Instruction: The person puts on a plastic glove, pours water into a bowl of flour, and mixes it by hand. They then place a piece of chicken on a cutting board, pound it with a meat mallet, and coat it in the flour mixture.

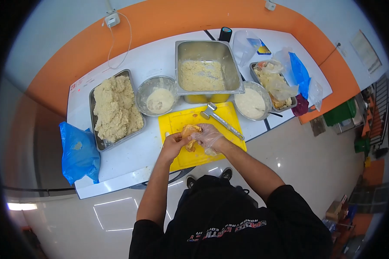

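Above the yellow cutting board [170, 125], a limp piece of orange-yellow marinated meat [191, 130] hangs between both hands. My left hand [174, 144], bare, pinches its left side. My right hand [209, 137] wears a clear plastic glove and closes on the right side, its fingertips partly hidden by the meat. A metal meat mallet [222, 121] lies on the board just beyond my right hand, its head pointing away from me.
A heaped tray of pale crumbs [116, 110] and a batter bowl [159, 105] stand left. A deep steel pan [209, 88] sits behind the board. Another batter bowl [250, 101], a food tray [294, 101] and plastic bags are right. A blue bag [77, 153] hangs at the left edge.
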Demonstrator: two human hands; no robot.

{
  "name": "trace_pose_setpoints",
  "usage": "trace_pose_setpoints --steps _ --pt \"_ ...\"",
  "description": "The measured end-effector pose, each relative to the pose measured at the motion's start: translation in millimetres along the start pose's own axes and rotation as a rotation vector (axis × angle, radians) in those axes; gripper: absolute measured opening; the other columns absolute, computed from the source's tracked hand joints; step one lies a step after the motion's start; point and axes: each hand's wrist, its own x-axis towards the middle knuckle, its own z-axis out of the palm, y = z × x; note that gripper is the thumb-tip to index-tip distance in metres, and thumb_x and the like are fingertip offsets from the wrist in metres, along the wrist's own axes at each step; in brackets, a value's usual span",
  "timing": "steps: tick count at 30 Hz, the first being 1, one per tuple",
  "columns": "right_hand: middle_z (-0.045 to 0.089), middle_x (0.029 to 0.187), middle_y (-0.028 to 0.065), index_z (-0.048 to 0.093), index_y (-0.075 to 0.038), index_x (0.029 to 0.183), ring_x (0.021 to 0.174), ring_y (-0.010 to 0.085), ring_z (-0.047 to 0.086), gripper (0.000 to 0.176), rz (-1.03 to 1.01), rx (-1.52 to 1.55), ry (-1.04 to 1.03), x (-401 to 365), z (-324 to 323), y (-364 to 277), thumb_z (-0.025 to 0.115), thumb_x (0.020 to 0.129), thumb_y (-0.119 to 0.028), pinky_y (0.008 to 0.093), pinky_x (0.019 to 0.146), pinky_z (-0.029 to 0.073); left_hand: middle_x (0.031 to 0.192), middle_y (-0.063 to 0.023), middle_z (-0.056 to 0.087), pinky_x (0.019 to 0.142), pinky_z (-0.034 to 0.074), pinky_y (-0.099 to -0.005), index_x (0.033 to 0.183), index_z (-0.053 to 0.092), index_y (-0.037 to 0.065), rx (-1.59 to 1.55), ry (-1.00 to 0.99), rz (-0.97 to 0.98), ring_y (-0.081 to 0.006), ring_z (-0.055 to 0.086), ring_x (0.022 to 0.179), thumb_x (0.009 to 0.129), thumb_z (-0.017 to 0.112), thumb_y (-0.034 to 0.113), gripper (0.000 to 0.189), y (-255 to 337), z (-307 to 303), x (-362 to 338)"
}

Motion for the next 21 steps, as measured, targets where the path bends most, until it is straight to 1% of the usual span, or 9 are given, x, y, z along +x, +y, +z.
trace_pose_setpoints --steps 3,5,8,12,14,16,18,20,21 --pt "0.064 0.084 0.0038 0.062 0.0 0.112 0.072 0.0083 0.057 0.031 -0.066 -0.084 0.093 13.7 3.7 12.3 0.069 0.086 -0.015 0.0225 0.058 0.046 0.094 -0.0078 0.07 0.074 0.05 -0.0253 0.106 0.066 -0.004 0.086 -0.03 0.05 -0.0113 0.063 0.081 0.088 0.07 0.016 0.028 -5.8 -1.0 9.5" --pt "0.066 0.095 0.0088 0.061 0.002 0.116 0.087 0.0177 0.064 0.033 -0.258 -0.404 0.244 29.5 0.2 30.4 0.068 0.086 -0.012 0.0286 0.079 0.051 0.092 -0.0073 0.069 0.073 0.049 -0.025 0.104 0.066 -0.004 0.109 -0.01 0.089 -0.0108 0.063 0.08 0.089 0.069 0.016 0.025 -8.9 0.8 14.1" --pt "0.066 0.103 0.0094 0.059 -0.001 0.12 0.095 0.0208 0.065 0.038 -0.312 -0.452 0.182 34.7 -7.4 27.7 0.069 0.084 -0.01 0.03 0.088 0.049 0.088 -0.0064 0.068 0.071 0.048 -0.0241 0.101 0.064 -0.003 0.075 0.052 0.172 -0.0102 0.062 0.077 0.09 0.066 0.013 0.019 -16.6 2.1 24.9" --pt "0.066 0.102 0.005 0.052 -0.002 0.127 0.087 0.0159 0.064 0.045 -0.443 -0.124 0.036 13.6 -0.1 5.3 0.069 0.086 -0.01 0.0296 0.081 0.052 0.087 -0.0063 0.067 0.071 0.047 -0.0228 0.105 0.06 -0.001 -0.128 0.051 0.245 -0.0106 0.062 0.077 0.092 0.064 0.011 0.019 -7.7 4.3 33.7" --pt "0.064 0.106 0.0046 0.05 -0.003 0.127 0.086 0.0138 0.064 0.046 -0.216 0.408 0.032 10.2 1.5 -1.1 0.07 0.085 -0.009 0.0295 0.078 0.053 0.088 -0.0069 0.067 0.071 0.048 -0.023 0.106 0.058 -0.001 -0.127 0.041 0.243 -0.0109 0.062 0.079 0.091 0.065 0.011 0.021 -1.9 4.3 36.3" --pt "0.064 0.103 0.0049 0.051 -0.005 0.125 0.085 0.0131 0.064 0.044 -0.235 0.379 0.021 19.6 -5.2 1.8 0.07 0.085 -0.009 0.0291 0.076 0.053 0.089 -0.0075 0.067 0.072 0.048 -0.0232 0.108 0.057 -0.001 -0.128 0.036 0.238 -0.0112 0.063 0.081 0.09 0.066 0.011 0.024 3.9 4.0 34.9" --pt "0.065 0.1 0.0051 0.052 -0.006 0.123 0.084 0.0124 0.064 0.042 -0.253 0.349 0.007 27.2 -13.3 -1.4 0.071 0.085 -0.008 0.0287 0.074 0.053 0.101 -0.0089 0.067 0.086 0.045 -0.026 0.112 0.055 0.001 -0.117 0.032 0.231 -0.0129 0.061 0.093 0.091 0.066 0.013 0.026 10.8 3.5 29.8" --pt "0.066 0.098 0.0068 0.057 -0.004 0.114 0.088 0.0138 0.064 0.034 -0.237 0.011 0.028 29.5 -18.8 -9.5 0.071 0.083 -0.007 0.0283 0.073 0.053 0.101 -0.0084 0.067 0.086 0.045 -0.0269 0.11 0.056 0.002 -0.026 0.008 0.264 -0.0135 0.061 0.094 0.09 0.067 0.012 0.025 20.6 -1.9 27.6" --pt "0.066 0.098 0.0068 0.057 -0.004 0.114 0.088 0.0138 0.064 0.034 -0.239 0.01 0.029 27.0 -14.5 -17.5 0.071 0.083 -0.007 0.0283 0.073 0.053 0.1 -0.0079 0.067 0.087 0.044 -0.0279 0.108 0.057 0.002 0.063 -0.015 0.294 -0.0141 0.061 0.095 0.088 0.069 0.011 0.025 24.1 -5.6 28.5"
